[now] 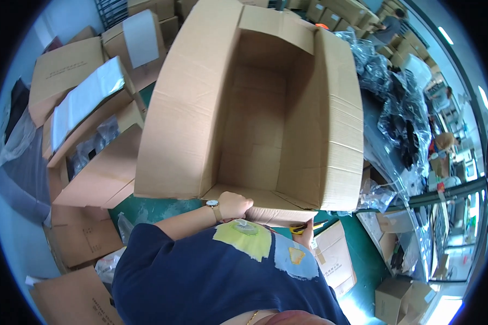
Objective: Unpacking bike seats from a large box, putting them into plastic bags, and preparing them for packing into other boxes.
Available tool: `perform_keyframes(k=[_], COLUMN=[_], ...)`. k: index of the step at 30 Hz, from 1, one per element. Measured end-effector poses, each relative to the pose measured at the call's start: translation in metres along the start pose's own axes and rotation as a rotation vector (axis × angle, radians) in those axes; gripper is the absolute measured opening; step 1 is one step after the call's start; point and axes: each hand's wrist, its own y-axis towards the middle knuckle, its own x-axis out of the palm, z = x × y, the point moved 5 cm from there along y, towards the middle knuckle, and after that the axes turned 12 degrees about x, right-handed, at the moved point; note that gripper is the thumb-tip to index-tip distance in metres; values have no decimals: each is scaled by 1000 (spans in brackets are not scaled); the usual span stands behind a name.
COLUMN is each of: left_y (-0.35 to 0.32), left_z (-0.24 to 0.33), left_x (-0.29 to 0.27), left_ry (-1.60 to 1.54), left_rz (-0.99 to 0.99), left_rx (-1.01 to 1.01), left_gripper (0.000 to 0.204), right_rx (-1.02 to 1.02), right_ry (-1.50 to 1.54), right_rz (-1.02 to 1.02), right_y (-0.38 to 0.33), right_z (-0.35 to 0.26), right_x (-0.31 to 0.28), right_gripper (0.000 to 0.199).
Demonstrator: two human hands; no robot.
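Observation:
A tall open cardboard box (255,119) stands right before me, its long side flaps folded outward and its inside bare. My left hand (234,206), with a watch on the wrist, is closed over the near edge of the box by its short flap (279,215). Lower and to the right, my right hand (306,236) grips a yellow utility knife (299,229) beside that flap's right end. The knife points to the right; how far its blade is out is too small to tell. Part of my right hand is hidden behind my shirt.
Open cartons (100,162) with plastic-wrapped contents crowd the left. A table heaped with clear plastic bags (396,108) runs along the right. A flat cardboard piece (335,259) and a small carton (396,298) lie on the green floor (370,249). Other people work far right.

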Motion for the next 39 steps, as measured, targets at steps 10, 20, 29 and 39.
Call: perform_keyframes(k=[10, 20, 29, 39], left_y=[-26, -58, -101, -126], left_z=[-3, 8, -17, -63], left_x=[-18, -78, -181, -299], left_ry=[2, 162, 309, 7], left_rz=[114, 619, 652, 792], left_rx=[-107, 16, -61, -182], left_gripper=[8, 12, 22, 37], right_rx=[105, 78, 0, 64], right_ry=[53, 82, 68, 76], right_rz=[-56, -52, 97, 118], right_y=[11, 25, -4, -3], right_z=[9, 7, 15, 33], right_x=[36, 38, 30, 17], right_gripper=[28, 18, 18, 15])
